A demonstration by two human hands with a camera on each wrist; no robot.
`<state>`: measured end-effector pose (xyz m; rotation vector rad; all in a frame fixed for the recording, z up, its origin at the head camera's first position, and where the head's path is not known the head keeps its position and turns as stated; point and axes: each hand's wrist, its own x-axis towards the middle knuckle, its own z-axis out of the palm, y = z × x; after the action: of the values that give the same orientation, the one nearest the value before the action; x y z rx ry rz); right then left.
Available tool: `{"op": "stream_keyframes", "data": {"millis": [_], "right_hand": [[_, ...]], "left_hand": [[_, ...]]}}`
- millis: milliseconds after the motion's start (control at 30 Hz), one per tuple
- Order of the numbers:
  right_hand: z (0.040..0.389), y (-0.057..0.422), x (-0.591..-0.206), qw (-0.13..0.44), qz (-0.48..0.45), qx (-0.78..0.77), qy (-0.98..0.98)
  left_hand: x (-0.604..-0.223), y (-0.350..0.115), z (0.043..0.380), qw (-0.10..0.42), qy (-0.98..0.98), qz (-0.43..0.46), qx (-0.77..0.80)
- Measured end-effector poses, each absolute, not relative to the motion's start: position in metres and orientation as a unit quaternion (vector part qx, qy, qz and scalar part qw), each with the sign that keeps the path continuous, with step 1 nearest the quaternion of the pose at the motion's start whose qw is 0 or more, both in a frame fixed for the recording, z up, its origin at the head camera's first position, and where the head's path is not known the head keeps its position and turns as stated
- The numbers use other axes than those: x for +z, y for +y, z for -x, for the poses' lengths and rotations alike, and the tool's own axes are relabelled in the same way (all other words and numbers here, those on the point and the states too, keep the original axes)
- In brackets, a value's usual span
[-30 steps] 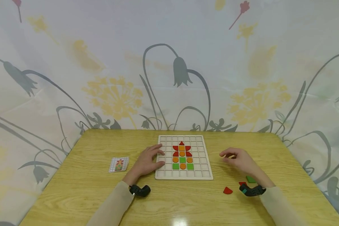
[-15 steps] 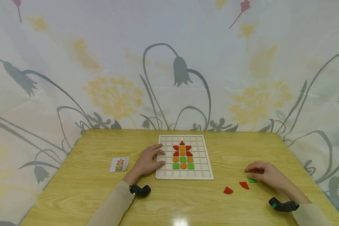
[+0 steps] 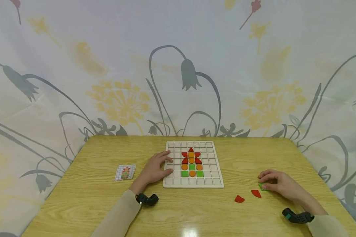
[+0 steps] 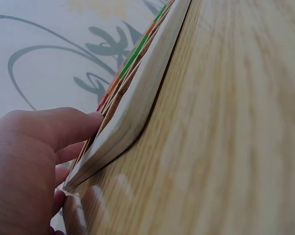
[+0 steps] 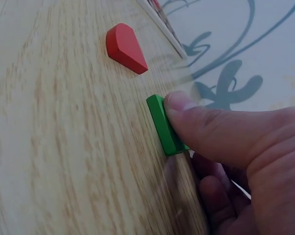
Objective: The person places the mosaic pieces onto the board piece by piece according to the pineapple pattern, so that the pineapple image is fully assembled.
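Observation:
A pale wooden grid board [image 3: 216, 182] lies at the middle of the table, bearing a figure of red, orange and green pieces. My left hand [image 3: 152, 169] rests on its left edge, fingers spread and lightly bent, thumb over the rim near the front corner in the left wrist view. On the right, my right hand [image 3: 284, 187] pinches a green square block [image 5: 159, 125], thumb on its top face and fingers bent at the far side, partly hidden. The block is close on the tabletop. Beside it lies a red quarter-circle block [image 3: 256, 193].
Another red quarter-circle block [image 3: 239, 198] lies right of the board's front corner. Left of my left hand is a small pattern card [image 3: 130, 172] showing a similar figure on a grid. The wooden table [image 3: 77, 204] ends at a flower-printed backdrop [image 3: 112, 65].
My right hand has moved from beside the board to the right and nearer me, onto the green block, and its thumb has come down on it. My left hand stays put.

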<state>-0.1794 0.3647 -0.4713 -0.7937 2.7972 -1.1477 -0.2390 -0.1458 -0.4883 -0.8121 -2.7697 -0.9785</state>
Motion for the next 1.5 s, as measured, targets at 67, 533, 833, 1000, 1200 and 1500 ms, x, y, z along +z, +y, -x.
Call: {"op": "stream_keyframes", "data": {"millis": [67,533,833,1000,1200,1500], "right_hand": [[0.179,0.364,-0.471,0.005,0.251,-0.365,0.896],[0.179,0.364,-0.472,0.017,0.248,-0.376,0.893],[0.179,0.359,-0.47,0.039,0.219,-0.39,0.893],[0.18,0.351,-0.465,0.021,0.163,-0.354,0.921],[0.179,0.336,-0.458,-0.028,0.128,-0.343,0.93],[0.187,0.299,-0.46,-0.074,0.152,-0.397,0.902]], "left_hand": [[-0.488,-0.146,0.239,0.047,-0.907,0.267,-0.323],[-0.49,-0.146,0.239,0.05,-0.907,0.265,-0.323],[-0.492,-0.147,0.241,0.048,-0.908,0.264,-0.321],[-0.491,-0.146,0.24,0.05,-0.907,0.267,-0.322],[-0.49,-0.146,0.239,0.048,-0.907,0.266,-0.323],[-0.49,-0.145,0.239,0.05,-0.907,0.265,-0.322]]}}
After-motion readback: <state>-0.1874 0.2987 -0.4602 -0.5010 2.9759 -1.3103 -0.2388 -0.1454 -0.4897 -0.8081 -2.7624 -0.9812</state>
